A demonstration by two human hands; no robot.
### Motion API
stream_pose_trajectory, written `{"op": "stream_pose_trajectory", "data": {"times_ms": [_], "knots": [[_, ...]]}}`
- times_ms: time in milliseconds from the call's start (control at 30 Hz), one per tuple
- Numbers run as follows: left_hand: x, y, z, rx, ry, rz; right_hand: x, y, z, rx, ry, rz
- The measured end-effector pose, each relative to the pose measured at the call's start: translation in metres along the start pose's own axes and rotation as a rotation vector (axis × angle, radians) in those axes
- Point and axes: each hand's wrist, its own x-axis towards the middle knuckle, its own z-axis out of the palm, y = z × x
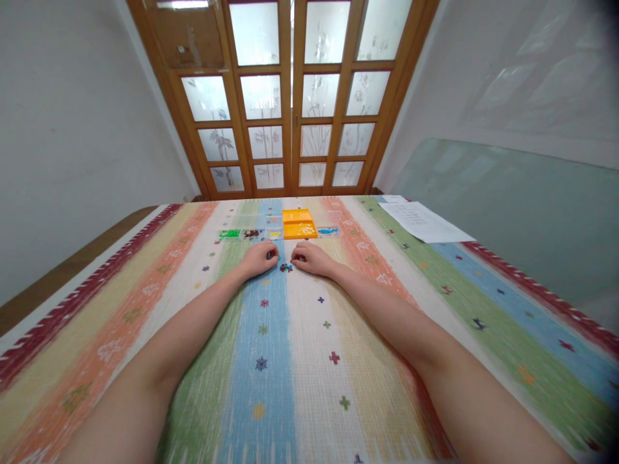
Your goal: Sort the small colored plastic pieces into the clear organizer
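Flanking a pile of tiny multicoloured pieces on a striped tablecloth, the left hand and right hand have curled fingers (whether pinching anything, I cannot tell). Beyond: an orange box and, rightward, paper with unreadably small writing.

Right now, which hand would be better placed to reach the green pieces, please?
Probably the left hand: it is nearer the green pieces, while the right hand is across the small multicolored pile from them.
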Motion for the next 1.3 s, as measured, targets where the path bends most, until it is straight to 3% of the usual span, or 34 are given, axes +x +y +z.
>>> {"op": "stream_pose_trajectory", "data": {"times_ms": [133, 233, 500, 733, 900, 1033, 1167, 1300], "knots": [[0.000, -0.015, -0.002, -0.011, 0.079, -0.100, 0.001, -0.002, -0.002, 0.006, -0.010, 0.003], [-0.001, -0.035, -0.009, -0.027, 0.207, -0.226, 0.001, -0.004, -0.004, 0.015, -0.015, 0.000], [-0.014, -0.089, -0.033, 0.010, 0.500, -0.692, 0.000, -0.007, -0.002, -0.002, -0.003, -0.020], [-0.024, -0.113, -0.039, 0.083, 0.529, -0.859, 0.001, -0.008, 0.001, -0.050, -0.006, -0.018], [-0.018, -0.097, -0.034, 0.079, 0.421, -0.745, 0.004, -0.013, 0.004, -0.109, 0.007, 0.061], [-0.009, -0.062, -0.021, 0.048, 0.255, -0.426, 0.005, -0.016, 0.006, -0.133, 0.022, 0.122], [-0.002, -0.029, -0.006, 0.031, 0.044, -0.099, 0.005, -0.017, 0.005, -0.098, -0.012, 0.091], [0.001, -0.016, 0.000, 0.072, -0.002, -0.050, 0.006, -0.020, 0.005, -0.079, -0.009, 0.062]]}}
